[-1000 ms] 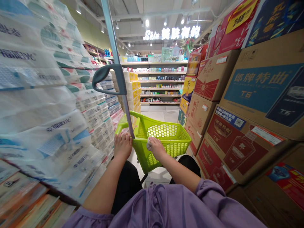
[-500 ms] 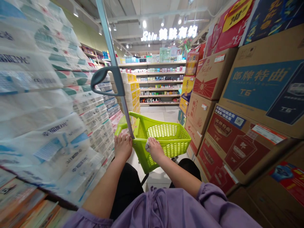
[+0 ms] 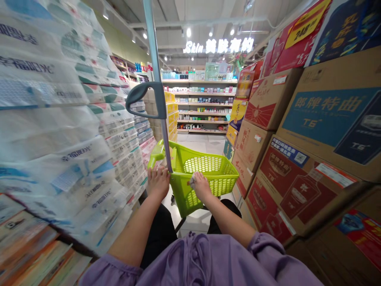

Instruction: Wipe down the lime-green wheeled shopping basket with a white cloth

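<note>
A lime-green shopping cart with perforated basket sides stands in front of my knees. My left hand is closed over its near left corner, beside the foot of a metal pole with a grey loop handle. Against the cart's near panel, my right hand pinches a crumpled greyish-white cloth. Just left of the cloth a small reddish mark shows on the panel. A green grip-like part juts out left of the pole.
Wrapped packs of tissue paper are stacked close on the left. Cardboard drink cartons rise close on the right. The tiled aisle leads to shelves of small packaged goods beneath a lit sign.
The right hand with the cloth has shifted slightly right along the cart's panel, uncovering the reddish mark. The left hand stays on the corner. The whole view has swung a little left.
</note>
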A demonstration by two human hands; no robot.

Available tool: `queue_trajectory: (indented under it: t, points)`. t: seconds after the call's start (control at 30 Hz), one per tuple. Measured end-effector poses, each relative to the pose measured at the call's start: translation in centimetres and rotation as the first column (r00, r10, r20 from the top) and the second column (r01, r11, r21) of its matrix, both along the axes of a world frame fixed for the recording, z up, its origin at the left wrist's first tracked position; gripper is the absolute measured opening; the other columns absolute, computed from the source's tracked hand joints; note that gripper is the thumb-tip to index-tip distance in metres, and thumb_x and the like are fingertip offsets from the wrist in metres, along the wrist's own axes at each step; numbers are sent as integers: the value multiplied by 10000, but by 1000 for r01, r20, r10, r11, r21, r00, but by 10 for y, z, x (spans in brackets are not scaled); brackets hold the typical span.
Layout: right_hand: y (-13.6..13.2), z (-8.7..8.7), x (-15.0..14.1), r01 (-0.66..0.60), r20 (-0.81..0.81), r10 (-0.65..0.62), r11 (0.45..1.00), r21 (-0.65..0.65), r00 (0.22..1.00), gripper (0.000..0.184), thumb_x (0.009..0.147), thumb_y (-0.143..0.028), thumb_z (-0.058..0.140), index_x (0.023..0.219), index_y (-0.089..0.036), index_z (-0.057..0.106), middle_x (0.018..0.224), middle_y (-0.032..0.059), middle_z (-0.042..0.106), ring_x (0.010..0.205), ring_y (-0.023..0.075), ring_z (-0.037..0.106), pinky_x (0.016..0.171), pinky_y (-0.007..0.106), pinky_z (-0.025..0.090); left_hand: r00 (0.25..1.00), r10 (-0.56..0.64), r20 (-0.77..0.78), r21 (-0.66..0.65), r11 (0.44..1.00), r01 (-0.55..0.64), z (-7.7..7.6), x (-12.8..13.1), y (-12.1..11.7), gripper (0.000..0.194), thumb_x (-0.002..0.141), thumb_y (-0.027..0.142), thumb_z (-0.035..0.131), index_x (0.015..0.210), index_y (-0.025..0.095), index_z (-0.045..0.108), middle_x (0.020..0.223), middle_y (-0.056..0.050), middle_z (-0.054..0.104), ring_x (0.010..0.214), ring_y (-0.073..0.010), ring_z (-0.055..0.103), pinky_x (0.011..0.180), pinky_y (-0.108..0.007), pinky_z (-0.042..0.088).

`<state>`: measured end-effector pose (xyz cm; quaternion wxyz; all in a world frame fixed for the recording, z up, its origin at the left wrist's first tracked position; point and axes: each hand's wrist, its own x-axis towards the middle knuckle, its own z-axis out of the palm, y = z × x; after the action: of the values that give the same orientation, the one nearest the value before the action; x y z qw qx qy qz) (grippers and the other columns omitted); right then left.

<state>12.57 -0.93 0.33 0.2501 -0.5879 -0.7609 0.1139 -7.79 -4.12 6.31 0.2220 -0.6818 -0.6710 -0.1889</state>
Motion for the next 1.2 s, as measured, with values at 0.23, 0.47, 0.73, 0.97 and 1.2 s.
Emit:
queue_trajectory:
  t: [0.23,0.47,0.73,0.97,1.2]
  points:
    - [-4,2,-14,-176,-12,178,980,96,984,588,902,-127,407,1474,-230,319,1526,67,343,1421,204,272,1161,459,203,1000,-1,-20,-23,1000,1,3,0,-5,365,956,330,356,1208,187,578,1326,-93,554,1406,-308,262,1174,-523,128]
    - [4,0,7,46,-44,-46,999,4,998,498,897,-136,417,1386,-223,452,1469,77,432,1392,241,324,1120,451,267,1000,12,-4,-23,1000,-12,2,3,-5,367,947,329,367,1211,188,580,1330,-101,552,1412,-311,254,1172,-529,114]
    - [-7,5,-20,-182,-36,187,977,106,982,613,881,-96,430,1471,-223,322,1521,63,355,1422,204,269,1155,452,210,1000,10,-26,-39,999,-11,0,0,-6,389,945,345,384,1238,176,574,1331,-106,552,1394,-318,282,1170,-528,108]
    - [-6,9,-18,-68,-26,68,998,16,997,576,886,-139,458,1452,-175,360,1523,85,343,1419,241,277,1143,464,245,999,9,-31,-19,1000,-9,-1,2,-5,410,948,337,364,1252,161,575,1306,-116,559,1384,-331,289,1172,-529,98]
    - [-13,10,-21,-199,-18,202,975,98,979,592,904,-96,377,1476,-231,309,1538,28,316,1431,182,250,1167,446,190,1000,3,-19,-37,999,-4,1,1,-7,410,947,339,366,1268,179,564,1328,-97,548,1386,-319,288,1177,-520,107]
